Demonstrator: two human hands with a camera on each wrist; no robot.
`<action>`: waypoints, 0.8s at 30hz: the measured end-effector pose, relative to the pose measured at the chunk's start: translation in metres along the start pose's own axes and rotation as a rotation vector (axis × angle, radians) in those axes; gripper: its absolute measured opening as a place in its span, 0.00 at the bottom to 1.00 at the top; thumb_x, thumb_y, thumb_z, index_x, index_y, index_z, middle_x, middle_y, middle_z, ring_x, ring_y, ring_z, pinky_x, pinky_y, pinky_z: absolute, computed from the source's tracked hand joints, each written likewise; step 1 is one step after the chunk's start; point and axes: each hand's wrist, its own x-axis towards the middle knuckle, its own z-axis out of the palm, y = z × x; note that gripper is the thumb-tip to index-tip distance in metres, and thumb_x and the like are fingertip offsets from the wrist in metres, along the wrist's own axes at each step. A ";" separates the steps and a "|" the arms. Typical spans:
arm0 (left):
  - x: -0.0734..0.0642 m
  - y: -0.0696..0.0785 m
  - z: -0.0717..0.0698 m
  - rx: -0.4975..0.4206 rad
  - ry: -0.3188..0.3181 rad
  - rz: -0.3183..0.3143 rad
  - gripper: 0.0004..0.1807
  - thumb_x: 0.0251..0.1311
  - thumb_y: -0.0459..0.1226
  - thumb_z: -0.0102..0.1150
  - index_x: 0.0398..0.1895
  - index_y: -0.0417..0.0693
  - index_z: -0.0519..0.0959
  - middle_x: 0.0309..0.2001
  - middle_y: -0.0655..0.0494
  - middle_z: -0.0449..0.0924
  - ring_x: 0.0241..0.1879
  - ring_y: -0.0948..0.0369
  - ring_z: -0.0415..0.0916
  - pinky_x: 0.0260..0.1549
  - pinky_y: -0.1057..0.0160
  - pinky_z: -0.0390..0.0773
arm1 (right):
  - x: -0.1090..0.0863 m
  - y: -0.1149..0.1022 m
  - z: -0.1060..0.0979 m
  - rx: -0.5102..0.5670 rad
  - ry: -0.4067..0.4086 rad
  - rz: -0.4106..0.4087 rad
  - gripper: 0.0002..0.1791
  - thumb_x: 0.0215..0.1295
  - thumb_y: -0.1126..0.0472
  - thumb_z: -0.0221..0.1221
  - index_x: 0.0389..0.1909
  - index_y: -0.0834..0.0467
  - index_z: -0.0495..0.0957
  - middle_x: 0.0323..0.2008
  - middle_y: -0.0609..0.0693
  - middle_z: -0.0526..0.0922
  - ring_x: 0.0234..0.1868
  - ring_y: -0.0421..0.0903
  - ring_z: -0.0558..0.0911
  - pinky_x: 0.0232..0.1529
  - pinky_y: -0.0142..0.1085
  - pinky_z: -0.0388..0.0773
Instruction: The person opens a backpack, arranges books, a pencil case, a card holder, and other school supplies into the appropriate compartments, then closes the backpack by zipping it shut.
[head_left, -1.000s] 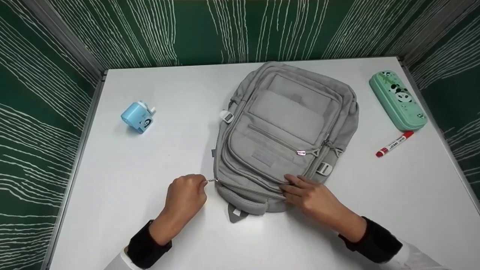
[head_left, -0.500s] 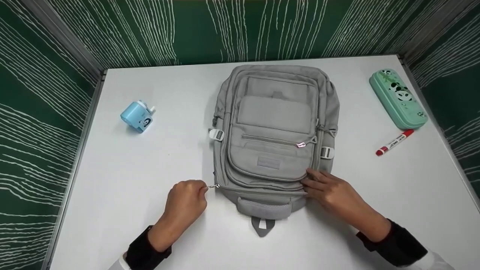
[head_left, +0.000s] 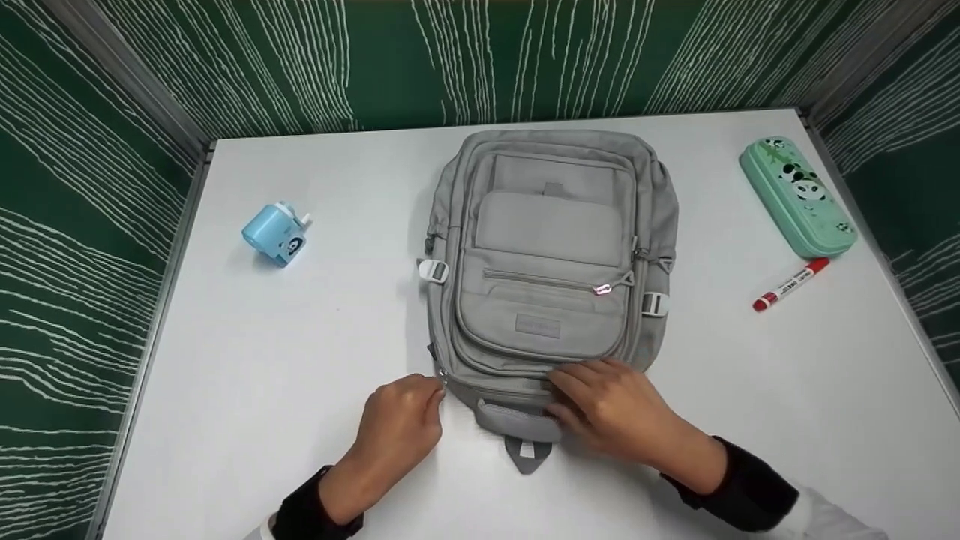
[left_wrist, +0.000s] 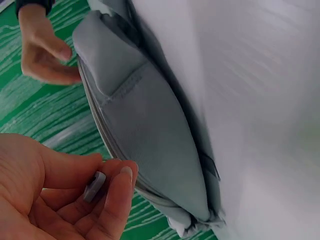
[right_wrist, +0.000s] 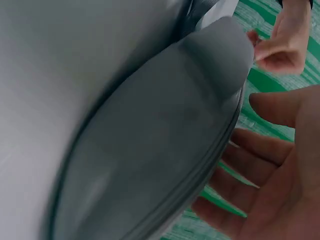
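Comparing with half a second ago: your left hand (head_left: 397, 424) has moved right, in against the grey backpack's (head_left: 551, 255) near-left corner, and your right hand (head_left: 607, 409) has slid left from the right corner to the middle of the near edge. Backpack itself hasn't shifted; it lies flat, centre of the white counter (head_left: 247, 360), grab handle (head_left: 517, 420) toward you.

Left: thumb and forefinger pinch the zipper pull (left_wrist: 95, 186), other fingers curled under. Right: fingers relaxed and spread, fingertips resting on the fabric just above the handle, gripping nothing.

Blue pencil sharpener (head_left: 276, 234) sits well left; panda pencil case (head_left: 796, 196) and red marker (head_left: 790, 285) far right.
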 end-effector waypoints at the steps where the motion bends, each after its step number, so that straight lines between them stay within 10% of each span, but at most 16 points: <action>1: 0.000 0.001 0.001 -0.004 0.006 0.011 0.07 0.59 0.22 0.66 0.26 0.38 0.84 0.23 0.52 0.83 0.24 0.62 0.81 0.21 0.63 0.80 | 0.004 -0.005 0.005 -0.003 -0.011 0.000 0.21 0.58 0.56 0.73 0.49 0.64 0.84 0.42 0.55 0.89 0.42 0.53 0.88 0.42 0.49 0.86; 15: -0.007 0.010 0.012 -0.052 0.022 0.122 0.08 0.58 0.23 0.67 0.25 0.41 0.83 0.21 0.56 0.78 0.21 0.67 0.74 0.19 0.67 0.74 | 0.026 -0.035 0.034 -0.051 0.015 -0.062 0.06 0.63 0.65 0.64 0.40 0.61 0.82 0.40 0.53 0.90 0.42 0.51 0.89 0.28 0.40 0.86; 24: 0.007 -0.012 0.007 -0.050 0.041 0.018 0.07 0.59 0.21 0.66 0.27 0.37 0.86 0.26 0.52 0.85 0.27 0.61 0.84 0.25 0.62 0.83 | 0.019 -0.031 0.026 0.000 0.059 -0.091 0.07 0.61 0.67 0.65 0.39 0.60 0.80 0.36 0.50 0.89 0.39 0.48 0.89 0.25 0.39 0.84</action>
